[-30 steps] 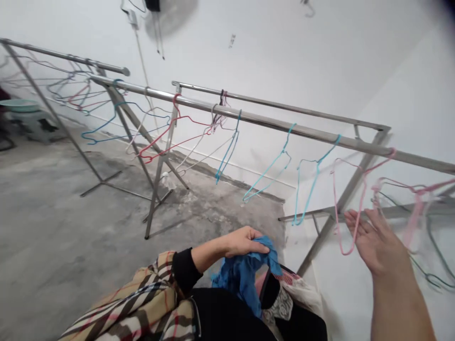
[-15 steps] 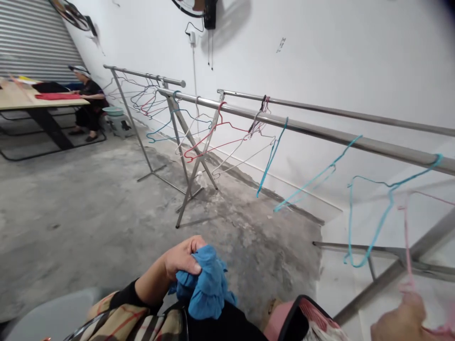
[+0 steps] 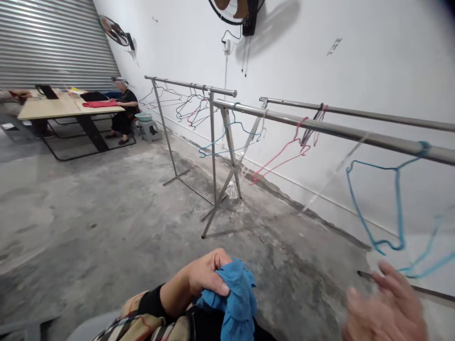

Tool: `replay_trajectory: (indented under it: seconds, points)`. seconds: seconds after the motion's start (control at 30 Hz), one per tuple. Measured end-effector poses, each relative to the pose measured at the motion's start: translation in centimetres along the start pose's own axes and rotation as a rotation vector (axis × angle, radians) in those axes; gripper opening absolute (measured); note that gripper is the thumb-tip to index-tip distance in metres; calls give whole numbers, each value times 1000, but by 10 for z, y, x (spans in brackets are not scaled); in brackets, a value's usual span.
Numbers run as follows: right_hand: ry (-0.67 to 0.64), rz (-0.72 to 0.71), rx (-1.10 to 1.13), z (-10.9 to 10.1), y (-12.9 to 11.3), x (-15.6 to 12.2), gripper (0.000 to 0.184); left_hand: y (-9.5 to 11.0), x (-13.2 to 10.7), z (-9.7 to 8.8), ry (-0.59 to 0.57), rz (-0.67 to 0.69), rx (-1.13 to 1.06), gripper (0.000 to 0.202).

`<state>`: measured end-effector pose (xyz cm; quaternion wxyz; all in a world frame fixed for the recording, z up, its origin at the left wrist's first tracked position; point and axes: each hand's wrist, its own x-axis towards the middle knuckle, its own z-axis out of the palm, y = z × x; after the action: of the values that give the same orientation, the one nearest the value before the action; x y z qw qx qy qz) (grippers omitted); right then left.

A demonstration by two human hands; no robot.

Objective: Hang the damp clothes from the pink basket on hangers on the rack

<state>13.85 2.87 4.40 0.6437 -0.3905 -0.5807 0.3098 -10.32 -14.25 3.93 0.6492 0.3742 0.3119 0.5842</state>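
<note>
A bunched blue cloth (image 3: 236, 298) is pinched between the thumb and fingers of my left hand (image 3: 209, 274), low in the middle of the view. My right hand (image 3: 387, 303) is at the lower right, blurred by motion, its thumb and fingers apart with nothing visible between them. Just above it hangs a blue wire hanger (image 3: 400, 208) on the metal rail (image 3: 341, 130). Beside that, another light-blue hanger (image 3: 432, 270) is partly cut off by the right edge.
Further along the rail hang a red hanger (image 3: 280, 161), a white one and a teal hanger (image 3: 231, 137). A second rack (image 3: 188, 85) stands beyond. A person (image 3: 124, 109) sits by a table (image 3: 67, 110) with red fabric (image 3: 99, 103). Wall fans (image 3: 115, 31) are mounted above.
The view has swung to the right. My right hand has come away from beside the pink hanger and risen toward the blue ones, fingers spreading. My left hand keeps the blue cloth.
</note>
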Motion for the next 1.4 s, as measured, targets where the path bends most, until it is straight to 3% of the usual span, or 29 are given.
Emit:
replay_trajectory:
  seconds: [0.13, 0.23, 0.33, 0.5, 0.67, 0.87, 1.0, 1.17, 1.23, 1.4]
  points:
    - [-238, -107, 111, 99, -55, -14, 56, 42, -34, -41, -15, 44, 6, 45]
    - [-397, -109, 243, 157, -73, -7, 55, 60, -54, -68, -16, 61, 18, 45]
    - [-448, -108, 286, 205, -68, 12, 60, 70, -68, -86, -44, 90, 17, 46]
    - [-327, -40, -57, 260, -32, 53, 86, 78, -84, -96, -79, 148, 71, 52]
    - [-310, 98, -113, 281, -7, 73, 90, 81, -97, -97, 61, 177, 133, 52]
    - [-281, 84, -39, 281, 6, 79, 77, 84, -102, -88, 285, 138, 186, 52]
    - [-168, -1, -69, 278, -4, 81, 70, 80, -98, -82, 261, 143, 187, 52]
    - [-198, -161, -25, 286, -25, 71, 62, 75, -96, -81, 268, 188, 223, 57]
    - [-221, -103, 28, 291, -28, 66, 67, 74, -102, -77, 318, 171, 207, 58]
    - [-195, 263, 333, 301, -26, 61, 87, 73, -118, -65, 523, 127, 89, 54]
